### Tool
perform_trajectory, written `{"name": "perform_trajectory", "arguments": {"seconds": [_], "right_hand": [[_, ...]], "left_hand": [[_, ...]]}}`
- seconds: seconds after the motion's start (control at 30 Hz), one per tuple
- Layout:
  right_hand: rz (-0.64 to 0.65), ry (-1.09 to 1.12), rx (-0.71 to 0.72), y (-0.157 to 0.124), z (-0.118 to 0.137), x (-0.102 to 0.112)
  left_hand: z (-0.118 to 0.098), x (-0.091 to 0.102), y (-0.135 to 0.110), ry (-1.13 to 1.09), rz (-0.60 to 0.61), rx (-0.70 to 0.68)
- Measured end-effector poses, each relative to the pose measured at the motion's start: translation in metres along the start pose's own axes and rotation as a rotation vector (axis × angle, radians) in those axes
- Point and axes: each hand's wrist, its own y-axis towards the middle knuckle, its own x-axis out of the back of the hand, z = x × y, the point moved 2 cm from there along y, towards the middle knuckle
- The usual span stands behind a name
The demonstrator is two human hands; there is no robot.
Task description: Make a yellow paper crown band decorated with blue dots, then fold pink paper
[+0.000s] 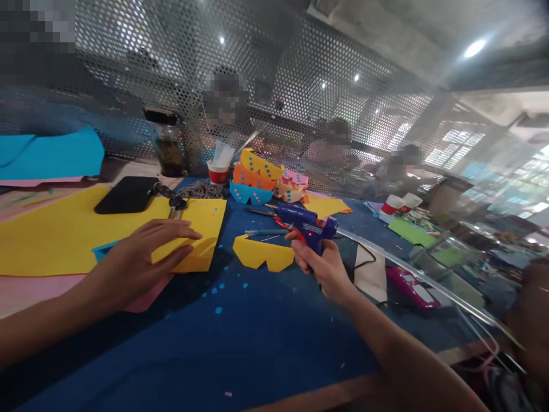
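Note:
In my right hand (323,266) is a blue hot glue gun (302,220), its small red light lit and a long clear glue stick (412,263) running out of its back. My left hand (158,246) hovers with fingers apart over the yellow paper sheets (55,234); whether a fingertip touches them I cannot tell. A yellow paper mask shape (262,254) lies flat between my hands. Behind it rest a blue pen (266,232) and scissors (259,212), partly hidden by the gun. Small blue paper bits (218,310) are scattered on the blue tabletop (206,355).
Decorated paper masks (253,177) are stacked at the back, beside a red-and-white cup (218,171) and a jar (167,146). A black phone (126,194) lies on the yellow paper. To the right sit a magenta device (412,288) and paper cups (391,207). Another person's arm (534,309) shows at far right.

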Motion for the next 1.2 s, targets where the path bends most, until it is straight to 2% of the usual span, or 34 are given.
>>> {"name": "perform_trajectory", "arguments": {"seconds": [0.13,0.23,0.27,0.4,0.5,0.6,0.73,0.93,1.1,1.2], "right_hand": [[-0.085,-0.042,0.043,-0.001,-0.002,0.0],[-0.129,-0.058,0.067,-0.002,-0.002,0.002],[-0.134,-0.061,0.071,-0.002,-0.001,0.002],[-0.144,-0.08,0.064,-0.004,0.002,0.002],[-0.136,-0.077,0.043,-0.004,0.005,0.002],[-0.136,-0.078,0.047,-0.004,0.007,0.003],[-0.137,-0.079,0.07,-0.002,0.005,0.005],[-0.115,-0.077,0.054,-0.003,0.002,0.001],[-0.089,-0.054,0.055,-0.006,0.003,-0.006],[-0.065,-0.067,0.052,-0.01,0.004,-0.01]], "left_hand": [[-0.02,-0.012,0.025,-0.017,0.08,-0.101],[-0.032,-0.031,0.049,-0.061,0.144,-0.193],[-0.035,-0.039,0.056,-0.08,0.133,-0.221],[-0.039,-0.065,0.074,-0.096,0.158,-0.202],[-0.043,-0.071,0.076,-0.112,0.18,-0.149],[-0.046,-0.067,0.076,-0.175,0.187,-0.056],[-0.048,-0.049,0.072,-0.281,0.169,0.107],[-0.059,-0.02,0.053,-0.386,0.192,0.222],[-0.062,-0.004,0.031,-0.427,0.154,0.327],[-0.06,0.002,0.023,-0.395,0.07,0.361]]}}
